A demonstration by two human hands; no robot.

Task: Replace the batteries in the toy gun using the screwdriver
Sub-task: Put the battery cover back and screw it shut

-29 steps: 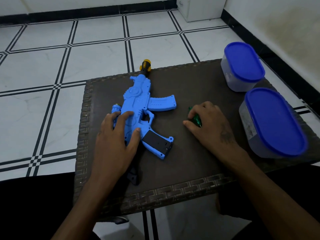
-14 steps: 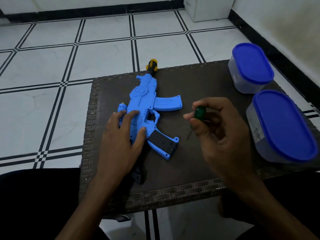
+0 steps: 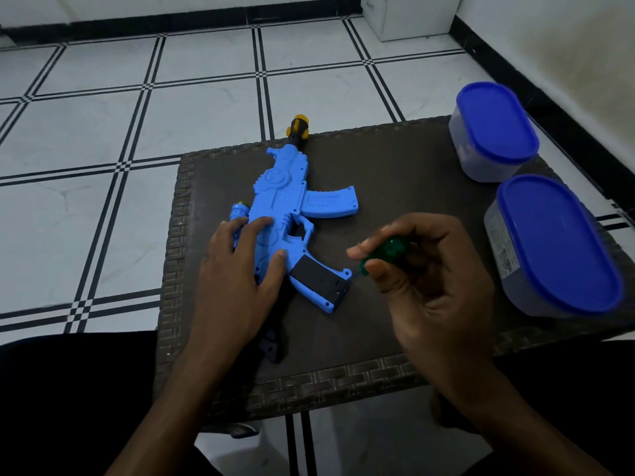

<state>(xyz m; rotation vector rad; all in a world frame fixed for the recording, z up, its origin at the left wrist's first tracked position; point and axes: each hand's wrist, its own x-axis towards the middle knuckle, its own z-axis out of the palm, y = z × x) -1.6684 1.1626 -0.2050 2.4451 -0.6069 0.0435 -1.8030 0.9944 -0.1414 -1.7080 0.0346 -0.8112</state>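
Note:
A blue toy gun (image 3: 285, 201) with a yellow and black muzzle lies flat on the dark woven table (image 3: 395, 173), muzzle pointing away from me. Its grip carries a black battery cover (image 3: 318, 278). My left hand (image 3: 240, 269) presses flat on the gun's body, fingers spread. Just right of the grip, my right hand (image 3: 429, 286) is raised above the table, holding a screwdriver with a green handle (image 3: 388, 250). Its thin shaft points down and left toward the grip's end. The gun's black stock is partly hidden under my left wrist.
Two clear plastic containers with blue lids stand on the table's right side, one at the back (image 3: 494, 132) and one nearer (image 3: 556, 245). White tiled floor with black lines surrounds the table. My dark-clothed legs are at the table's near edge.
My right hand has lifted the green screwdriver off the table and brought it toward the gun's grip. My left hand has stayed on the gun.

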